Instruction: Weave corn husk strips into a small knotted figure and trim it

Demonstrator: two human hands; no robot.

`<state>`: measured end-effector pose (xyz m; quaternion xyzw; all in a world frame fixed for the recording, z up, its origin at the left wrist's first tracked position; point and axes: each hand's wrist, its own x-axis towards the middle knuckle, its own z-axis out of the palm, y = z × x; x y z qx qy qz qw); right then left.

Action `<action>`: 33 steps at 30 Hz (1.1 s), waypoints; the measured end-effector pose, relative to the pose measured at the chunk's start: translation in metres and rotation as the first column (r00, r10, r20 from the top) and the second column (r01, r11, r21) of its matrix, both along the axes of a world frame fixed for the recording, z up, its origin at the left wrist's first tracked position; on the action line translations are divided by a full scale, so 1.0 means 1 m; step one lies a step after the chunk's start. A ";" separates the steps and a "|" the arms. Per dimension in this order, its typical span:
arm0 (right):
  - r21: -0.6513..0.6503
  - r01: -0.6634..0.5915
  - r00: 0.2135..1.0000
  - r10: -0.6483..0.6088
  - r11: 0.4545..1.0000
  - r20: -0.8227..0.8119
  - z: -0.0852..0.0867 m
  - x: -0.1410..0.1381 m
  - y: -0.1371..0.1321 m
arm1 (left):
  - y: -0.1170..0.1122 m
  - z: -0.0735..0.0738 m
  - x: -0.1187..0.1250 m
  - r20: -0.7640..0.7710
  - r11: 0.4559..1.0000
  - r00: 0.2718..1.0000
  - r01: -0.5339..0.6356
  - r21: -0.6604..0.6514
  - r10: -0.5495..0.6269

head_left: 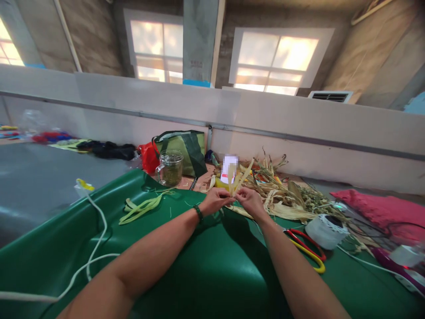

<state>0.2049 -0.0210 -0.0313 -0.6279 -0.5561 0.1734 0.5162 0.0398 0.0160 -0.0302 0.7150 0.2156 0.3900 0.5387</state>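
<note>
Both hands meet near the far edge of the green mat [206, 270], pinching pale dried corn husk strips [244, 177] that stick up above the fingers. My left hand [216, 200], with a dark beaded bracelet on its wrist, is closed on the lower end of the strips. Opposite it, my right hand [249, 201] is closed on the same husk, fingertips almost touching those of the left. Just behind the hands stands a phone with a lit screen [227, 173]. A heap of dried husks and stalks [282, 199] lies right of the hands.
Red-and-yellow scissors [308, 250] and a white wrapped roll [327, 231] lie right of my forearm. Green leaf strips [142, 208] rest at left, below a glass mug [171, 169] and a green bag [189, 150]. A white cable [99, 212] crosses the mat's left side.
</note>
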 end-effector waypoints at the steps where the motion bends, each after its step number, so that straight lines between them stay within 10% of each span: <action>1: 0.029 0.011 1.000 -0.011 1.000 0.011 0.002 0.000 -0.002 | 0.001 -0.001 0.000 -0.018 1.000 1.000 0.002 -0.022 -0.003; 8: 0.093 -0.299 0.918 0.313 0.950 -0.242 0.020 -0.008 -0.013 | 0.004 -0.004 0.002 -0.041 0.995 0.999 -0.038 -0.090 0.034; 20: 0.093 -0.155 0.894 0.179 0.984 -0.410 0.012 -0.018 -0.011 | 0.005 -0.002 0.005 0.143 0.892 0.979 -0.069 -0.447 0.147; 29: 0.107 -0.179 0.864 0.208 0.978 -0.458 0.010 -0.011 -0.007 | 0.003 0.002 -0.004 0.021 0.897 0.990 0.133 -0.422 -0.136; 33: 0.060 -0.179 0.826 0.183 0.982 -0.533 0.010 -0.010 -0.007 | 0.005 0.001 -0.004 -0.028 0.961 0.999 0.037 -0.274 -0.046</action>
